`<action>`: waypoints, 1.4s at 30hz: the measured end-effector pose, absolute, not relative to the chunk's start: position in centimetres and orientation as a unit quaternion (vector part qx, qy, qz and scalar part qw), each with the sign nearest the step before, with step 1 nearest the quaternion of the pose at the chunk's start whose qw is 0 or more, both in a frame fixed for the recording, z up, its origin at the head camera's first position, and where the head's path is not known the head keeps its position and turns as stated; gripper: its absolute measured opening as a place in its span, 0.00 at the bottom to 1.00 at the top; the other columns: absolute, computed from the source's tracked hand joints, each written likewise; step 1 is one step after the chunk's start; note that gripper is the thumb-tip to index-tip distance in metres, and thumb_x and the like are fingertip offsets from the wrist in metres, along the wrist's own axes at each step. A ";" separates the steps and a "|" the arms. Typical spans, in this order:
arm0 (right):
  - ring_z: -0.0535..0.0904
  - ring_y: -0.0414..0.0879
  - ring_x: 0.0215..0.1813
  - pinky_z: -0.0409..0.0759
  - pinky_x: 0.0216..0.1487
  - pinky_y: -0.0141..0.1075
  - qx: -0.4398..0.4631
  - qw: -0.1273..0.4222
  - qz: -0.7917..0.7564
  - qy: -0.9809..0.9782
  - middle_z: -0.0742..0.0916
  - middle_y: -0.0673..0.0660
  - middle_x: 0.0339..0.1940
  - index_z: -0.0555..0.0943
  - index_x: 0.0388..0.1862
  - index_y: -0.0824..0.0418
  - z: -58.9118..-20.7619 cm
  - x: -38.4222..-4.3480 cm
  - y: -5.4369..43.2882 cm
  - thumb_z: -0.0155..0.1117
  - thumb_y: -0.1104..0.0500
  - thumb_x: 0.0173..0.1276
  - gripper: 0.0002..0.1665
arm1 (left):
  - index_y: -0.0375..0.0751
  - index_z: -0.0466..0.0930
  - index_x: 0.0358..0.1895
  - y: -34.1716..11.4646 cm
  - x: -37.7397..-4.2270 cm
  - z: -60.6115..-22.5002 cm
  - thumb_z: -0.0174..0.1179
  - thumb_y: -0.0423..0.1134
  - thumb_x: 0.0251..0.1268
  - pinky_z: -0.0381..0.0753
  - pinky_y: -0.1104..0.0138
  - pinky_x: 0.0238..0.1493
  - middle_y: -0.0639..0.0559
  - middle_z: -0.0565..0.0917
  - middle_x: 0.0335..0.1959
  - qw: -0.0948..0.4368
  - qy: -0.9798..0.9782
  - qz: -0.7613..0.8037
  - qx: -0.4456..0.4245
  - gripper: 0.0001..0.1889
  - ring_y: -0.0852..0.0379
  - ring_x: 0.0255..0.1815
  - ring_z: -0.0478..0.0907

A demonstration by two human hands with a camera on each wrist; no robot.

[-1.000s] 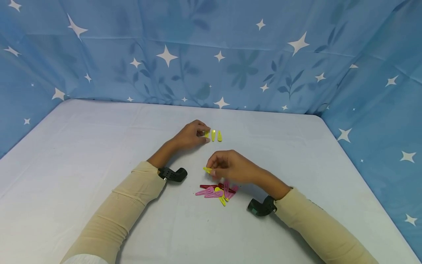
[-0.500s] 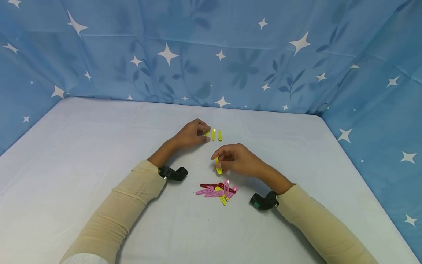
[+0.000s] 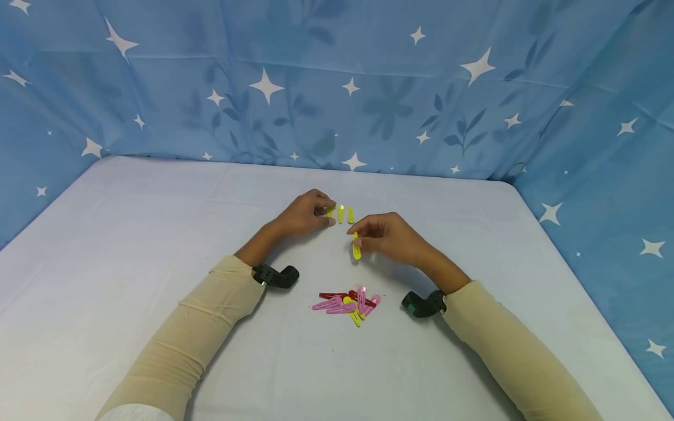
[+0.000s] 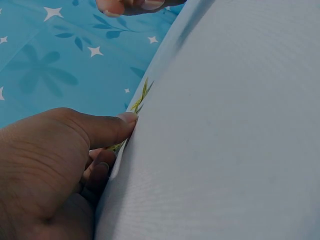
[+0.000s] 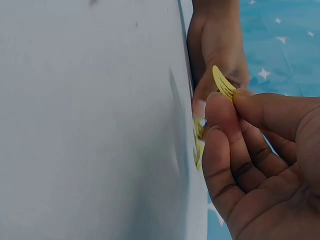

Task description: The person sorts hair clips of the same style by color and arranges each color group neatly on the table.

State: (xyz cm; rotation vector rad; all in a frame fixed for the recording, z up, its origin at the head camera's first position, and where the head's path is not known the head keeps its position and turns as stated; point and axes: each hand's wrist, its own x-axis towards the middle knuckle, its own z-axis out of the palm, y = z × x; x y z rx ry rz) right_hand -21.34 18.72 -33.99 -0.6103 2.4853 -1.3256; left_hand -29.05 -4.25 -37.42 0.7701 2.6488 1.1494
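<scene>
My right hand [image 3: 389,237] pinches a yellow clip [image 3: 356,250] above the white table [image 3: 447,362]. My left hand [image 3: 302,216] curls thumb and fingers round the leftmost clip [image 3: 330,213], beside two more yellow clips [image 3: 340,214]. Nearer me lies a pink, red and yellow pile [image 3: 341,309].

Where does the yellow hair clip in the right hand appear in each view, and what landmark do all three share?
Head: yellow hair clip, just right of and below centre, in the right hand.
Left wrist: not visible; the right hand's fingertips show at top.
Right wrist: clip right of centre, upper half.
Shared landmark: the left hand, left of centre in head; lower left in left wrist; upper right in right wrist.
</scene>
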 end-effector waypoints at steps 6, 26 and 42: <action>0.85 0.45 0.36 0.84 0.41 0.33 -0.186 0.122 -0.456 0.862 0.85 0.60 0.35 0.82 0.54 0.67 -33.8 -22.6 19.6 0.62 0.69 0.68 0.16 | 0.35 0.75 0.66 -4.1 -29.2 -37.5 0.62 0.39 0.68 0.76 0.56 0.61 0.41 0.73 0.62 0.075 0.884 0.382 0.260 0.25 0.46 0.59 0.76; 0.82 0.46 0.36 0.80 0.37 0.32 -0.111 0.079 -0.421 0.897 0.88 0.60 0.45 0.85 0.55 0.60 -34.3 -26.8 19.7 0.63 0.60 0.71 0.16 | 0.34 0.75 0.66 -4.2 -29.0 -37.3 0.63 0.38 0.67 0.77 0.56 0.60 0.41 0.73 0.62 0.080 0.882 0.386 0.258 0.25 0.46 0.58 0.75; 0.81 0.46 0.36 0.76 0.35 0.31 -0.059 0.087 -0.378 0.920 0.86 0.60 0.45 0.85 0.54 0.61 -34.7 -28.5 18.5 0.61 0.63 0.70 0.15 | 0.35 0.76 0.65 -4.3 -29.0 -37.2 0.63 0.38 0.67 0.77 0.56 0.61 0.41 0.73 0.62 0.084 0.881 0.390 0.256 0.24 0.46 0.59 0.76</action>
